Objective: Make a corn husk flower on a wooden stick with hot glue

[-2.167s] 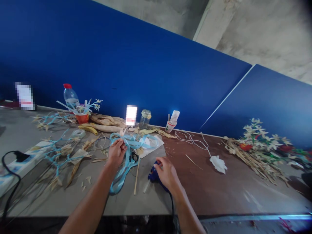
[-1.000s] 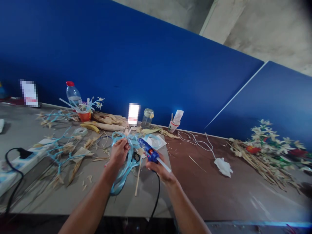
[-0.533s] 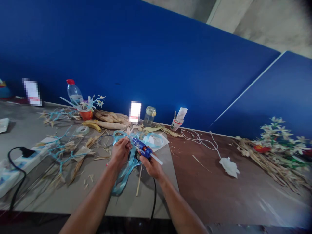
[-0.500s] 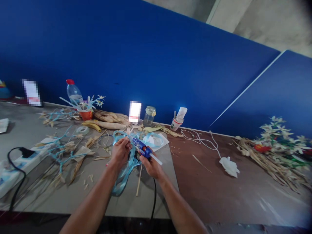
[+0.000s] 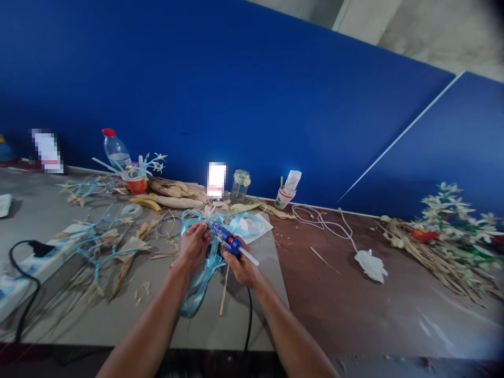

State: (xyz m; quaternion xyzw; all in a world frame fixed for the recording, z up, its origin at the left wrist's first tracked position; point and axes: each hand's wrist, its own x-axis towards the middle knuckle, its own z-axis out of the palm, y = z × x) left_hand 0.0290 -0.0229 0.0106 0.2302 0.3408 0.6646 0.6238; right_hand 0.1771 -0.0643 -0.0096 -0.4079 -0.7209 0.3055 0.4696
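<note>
Right fingers (image 5: 231, 261) around glue gun (image 5: 226, 238), handle hidden

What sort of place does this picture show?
Probably a craft workspace: the right hand holds a blue glue gun, blue ribbon lies on the table, and pale flowers show at far right.

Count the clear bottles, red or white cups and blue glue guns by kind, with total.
Clear bottles: 2 (tall red-capped bottle, squat yellow-lidded bottle)
Cups: 2 (round red cup, white red-rimmed cup)
Glue guns: 1 (blue plastic glue gun, in right hand)
Total: 5
</note>
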